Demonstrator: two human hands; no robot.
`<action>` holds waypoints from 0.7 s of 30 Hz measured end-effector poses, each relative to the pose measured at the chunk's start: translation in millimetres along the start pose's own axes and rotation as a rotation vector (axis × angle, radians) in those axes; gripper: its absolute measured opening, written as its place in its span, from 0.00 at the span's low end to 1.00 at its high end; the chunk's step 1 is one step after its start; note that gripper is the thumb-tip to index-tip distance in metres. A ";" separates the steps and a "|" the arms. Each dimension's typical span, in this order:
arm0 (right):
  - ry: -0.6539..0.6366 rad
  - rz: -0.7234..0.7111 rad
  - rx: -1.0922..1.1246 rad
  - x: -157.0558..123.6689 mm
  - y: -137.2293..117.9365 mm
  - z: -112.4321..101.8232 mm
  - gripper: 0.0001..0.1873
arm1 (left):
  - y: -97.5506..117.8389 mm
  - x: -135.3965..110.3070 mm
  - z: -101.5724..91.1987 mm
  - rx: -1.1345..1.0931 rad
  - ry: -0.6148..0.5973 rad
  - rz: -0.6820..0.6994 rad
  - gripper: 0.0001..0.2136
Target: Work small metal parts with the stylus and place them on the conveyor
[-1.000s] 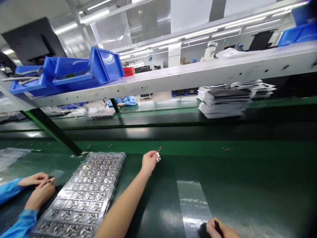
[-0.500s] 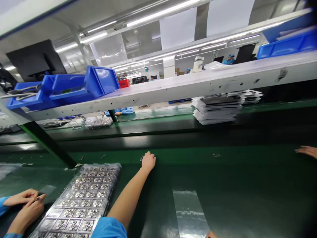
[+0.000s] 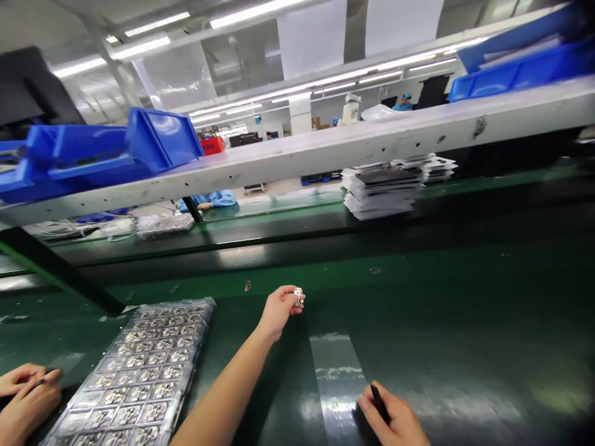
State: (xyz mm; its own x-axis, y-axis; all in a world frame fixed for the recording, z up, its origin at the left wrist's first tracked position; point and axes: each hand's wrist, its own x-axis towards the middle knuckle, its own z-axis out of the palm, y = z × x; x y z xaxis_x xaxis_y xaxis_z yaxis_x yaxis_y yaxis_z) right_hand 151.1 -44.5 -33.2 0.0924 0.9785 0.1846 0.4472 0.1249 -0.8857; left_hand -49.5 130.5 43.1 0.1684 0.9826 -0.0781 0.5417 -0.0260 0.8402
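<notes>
My left hand (image 3: pixel 277 311) reaches out over the green bench, its fingers pinching a small shiny metal part (image 3: pixel 298 293). At the lower middle, my right hand (image 3: pixel 397 416) is closed around a thin black pen-like tool (image 3: pixel 380 402); its exact kind does not show. Just left of that hand a clear plastic strip (image 3: pixel 338 359) lies flat on the bench. A clear plastic tray (image 3: pixel 209 310) with rows of small metal parts in its pockets lies left of my left forearm. Another small metal part (image 3: pixel 248 285) rests on the bench beyond my left hand.
A co-worker's two hands (image 3: pixel 30 393) hold a dark thin tool at the lower left. Overhead runs a white shelf (image 3: pixel 279 158) with blue bins (image 3: pixel 162 139). A stack of white sheets (image 3: pixel 383 195) stands behind the bench. A green post (image 3: pixel 65 272) rises at left.
My left hand has lifted off the bench and come right with a small metal part in its fingers. My right hand has come into view with the black tool. The view has shifted right.
</notes>
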 end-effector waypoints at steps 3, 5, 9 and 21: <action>-0.129 0.044 0.053 7.2 -19.5 -16.9 0.18 | 4.7 -62.8 30.7 -0.452 -0.129 -0.099 0.19; -0.170 0.073 0.042 14.9 -29.5 -26.2 0.16 | 6.1 -94.1 43.2 -0.781 -0.209 -0.242 0.20; -0.217 0.141 0.096 33.6 -36.3 -31.6 0.15 | 3.2 -117.9 56.9 -0.952 -0.299 -0.366 0.19; -0.326 0.261 0.432 35.2 -25.5 -16.7 0.15 | -5.2 -125.9 70.1 -0.826 -0.377 -0.351 0.22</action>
State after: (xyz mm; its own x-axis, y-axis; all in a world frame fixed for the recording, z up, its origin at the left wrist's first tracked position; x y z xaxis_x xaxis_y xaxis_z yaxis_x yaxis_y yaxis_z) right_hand 157.9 -16.0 3.0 -0.1576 0.9773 -0.1416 0.0384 -0.1372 -0.9898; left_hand -15.8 -6.0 11.0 0.4384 0.7829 -0.4415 -0.1129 0.5353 0.8371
